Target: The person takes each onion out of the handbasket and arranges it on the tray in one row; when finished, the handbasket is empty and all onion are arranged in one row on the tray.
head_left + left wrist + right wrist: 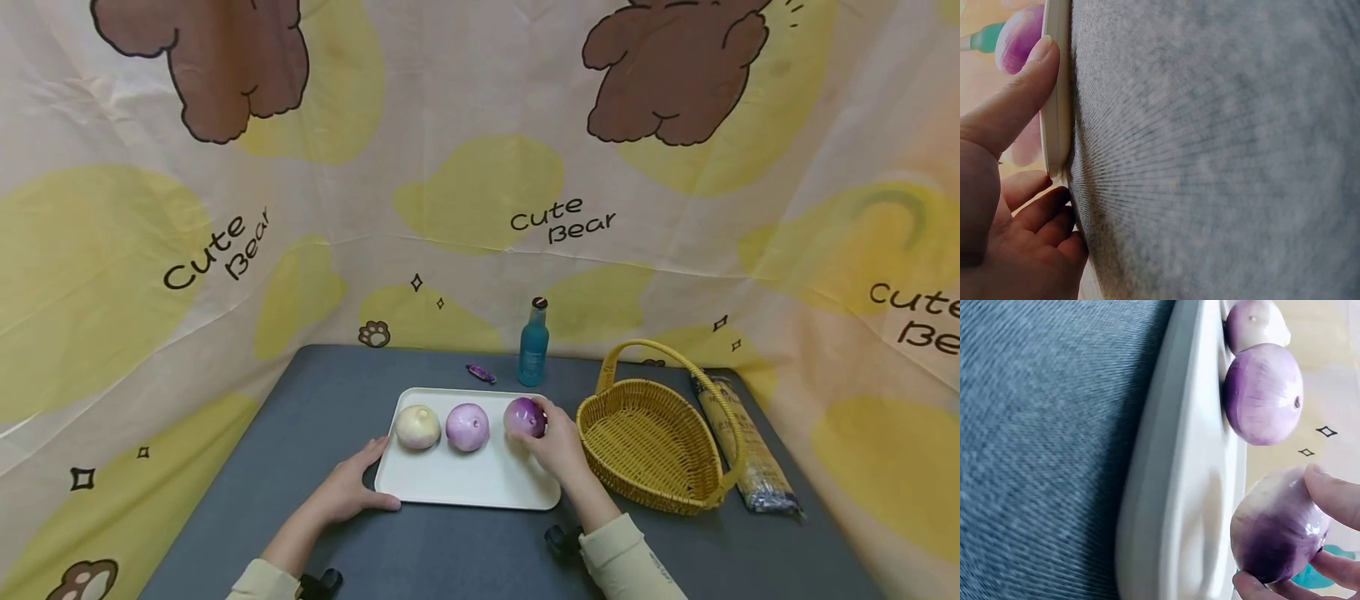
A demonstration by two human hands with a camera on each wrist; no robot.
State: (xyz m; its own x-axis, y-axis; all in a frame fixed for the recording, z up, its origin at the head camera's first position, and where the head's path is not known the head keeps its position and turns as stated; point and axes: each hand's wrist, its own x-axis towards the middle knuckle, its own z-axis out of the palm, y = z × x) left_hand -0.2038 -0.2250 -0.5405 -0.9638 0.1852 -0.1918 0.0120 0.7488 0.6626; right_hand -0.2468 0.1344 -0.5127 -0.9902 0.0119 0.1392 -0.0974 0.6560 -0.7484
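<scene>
A white rectangular tray (465,485) lies on the table with a pale onion (417,427) at its left and a light purple onion (467,427) in its middle. Over the tray's right part, my right hand (561,446) grips a darker purple onion (1275,528) between thumb and fingers; the palm is out of the right wrist view. My left hand (347,490) holds the tray's near left corner. Its thumb (1038,69) presses along the near edge, while the fingers (1029,187) bend against the left side.
A yellow wicker basket (651,492) with a tall handle stands right of the tray. Beside it lies a long plastic-wrapped packet (757,458). Behind the tray are a blue bottle (533,350) and a small purple wrapped piece (481,373). A printed cloth (480,192) hangs behind the grey table (465,550).
</scene>
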